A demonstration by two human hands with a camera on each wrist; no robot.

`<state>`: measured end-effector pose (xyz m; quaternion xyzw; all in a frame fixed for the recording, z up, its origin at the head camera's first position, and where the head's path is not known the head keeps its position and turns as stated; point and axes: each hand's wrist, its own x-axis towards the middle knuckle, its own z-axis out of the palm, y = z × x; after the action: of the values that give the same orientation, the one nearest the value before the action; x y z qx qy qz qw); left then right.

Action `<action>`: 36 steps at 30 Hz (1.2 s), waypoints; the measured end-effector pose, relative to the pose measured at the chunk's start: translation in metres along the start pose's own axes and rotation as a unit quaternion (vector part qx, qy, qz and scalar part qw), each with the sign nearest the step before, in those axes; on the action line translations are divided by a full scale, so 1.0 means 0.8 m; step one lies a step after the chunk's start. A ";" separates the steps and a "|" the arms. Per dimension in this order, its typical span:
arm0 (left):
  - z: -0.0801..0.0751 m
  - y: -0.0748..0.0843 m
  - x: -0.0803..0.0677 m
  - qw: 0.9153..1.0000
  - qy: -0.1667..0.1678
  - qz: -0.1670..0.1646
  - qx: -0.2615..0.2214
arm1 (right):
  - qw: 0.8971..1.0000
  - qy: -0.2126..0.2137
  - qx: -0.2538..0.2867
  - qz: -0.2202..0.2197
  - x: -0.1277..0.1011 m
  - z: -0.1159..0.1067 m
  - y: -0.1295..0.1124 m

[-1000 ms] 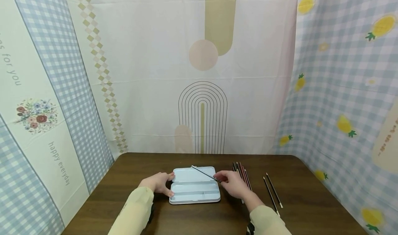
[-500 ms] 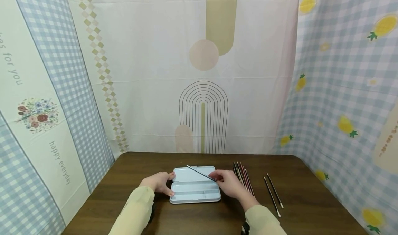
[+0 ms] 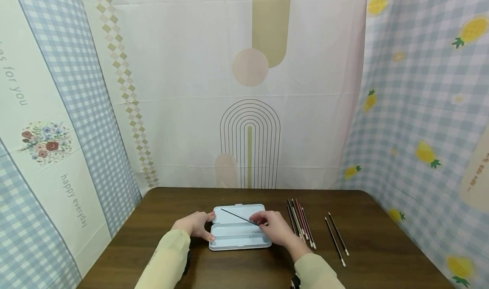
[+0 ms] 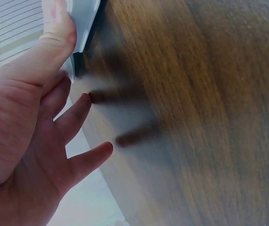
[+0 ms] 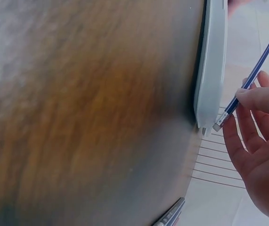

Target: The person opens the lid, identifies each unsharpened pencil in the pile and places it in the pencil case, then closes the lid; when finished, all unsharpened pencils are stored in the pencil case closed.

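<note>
- The right hand (image 3: 276, 226) pinches a blue pencil (image 3: 238, 216), slanted over the unfolded case (image 3: 233, 241).
- The left hand (image 3: 194, 225), fingers extended, touches the case's left edge.
- Other pencils (image 3: 300, 221) lie alongside.

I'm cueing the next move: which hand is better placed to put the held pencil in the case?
Likely the right hand: it pinches the pencil over the case, while the left hand touches the case's left side and holds no pencil.

Dark wood-grained table (image 3: 382, 255) before a pale patterned curtain (image 3: 191, 110), blue-checked cloths (image 3: 412, 123) at either side.
</note>
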<state>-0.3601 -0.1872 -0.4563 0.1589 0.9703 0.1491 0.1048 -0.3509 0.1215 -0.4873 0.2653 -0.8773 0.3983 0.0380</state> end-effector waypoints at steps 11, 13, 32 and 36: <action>0.000 0.000 0.000 1.000 0.001 -0.001 0.002 | 0.998 -0.011 -0.052 -0.043 0.007 0.012 -0.003; 0.000 0.000 0.000 1.000 0.000 -0.004 0.000 | 0.997 -0.012 -0.061 -0.046 0.006 0.013 -0.004; -0.001 0.000 -0.001 1.000 0.000 0.001 -0.001 | 0.991 -0.062 -0.121 -0.005 0.014 0.013 -0.018; 0.000 -0.001 -0.001 1.000 0.001 0.002 -0.005 | 0.989 -0.067 -0.134 -0.003 0.016 0.015 -0.021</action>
<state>-0.3596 -0.1883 -0.4561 0.1605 0.9693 0.1539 0.1045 -0.3515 0.0983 -0.4803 0.2864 -0.9226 0.2581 0.0160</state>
